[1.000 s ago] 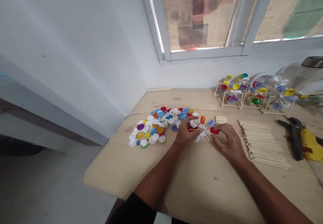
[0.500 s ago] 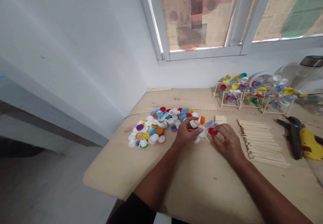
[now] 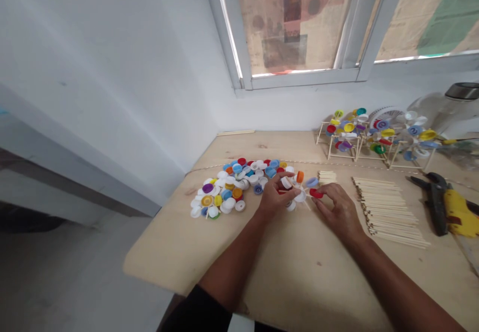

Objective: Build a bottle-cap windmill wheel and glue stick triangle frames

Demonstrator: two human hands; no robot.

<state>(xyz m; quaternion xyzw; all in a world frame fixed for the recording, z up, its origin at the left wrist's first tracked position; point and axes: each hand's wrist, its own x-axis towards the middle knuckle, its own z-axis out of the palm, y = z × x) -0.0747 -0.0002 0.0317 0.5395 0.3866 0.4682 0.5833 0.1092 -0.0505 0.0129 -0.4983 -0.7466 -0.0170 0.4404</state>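
Observation:
My left hand (image 3: 277, 196) is closed on a small wheel of bottle caps (image 3: 300, 196) joined by thin wooden sticks; white, orange and pale blue caps show around it, and the fingers hide part of its middle. On its right side, my right hand (image 3: 339, 210) pinches a red bottle cap (image 3: 315, 193) between thumb and fingers. The red cap is at the wheel's edge; whether it is fixed to a stick I cannot tell. Left of my hands lies a pile of loose bottle caps (image 3: 227, 205) in white, blue, yellow, red and other colours.
To the right lie a row of wooden sticks (image 3: 389, 212), a short bundle of sticks (image 3: 327, 177) and a yellow-and-black glue gun (image 3: 458, 212). Several cap wheels on stick frames (image 3: 346, 131) stand at the back right. A cord (image 3: 209, 167) crosses the wooden table (image 3: 179, 257).
The red cap in my right hand has tilted, so less of its hollow inside shows. The wheel has turned very slightly; my left hand stays nearly in place.

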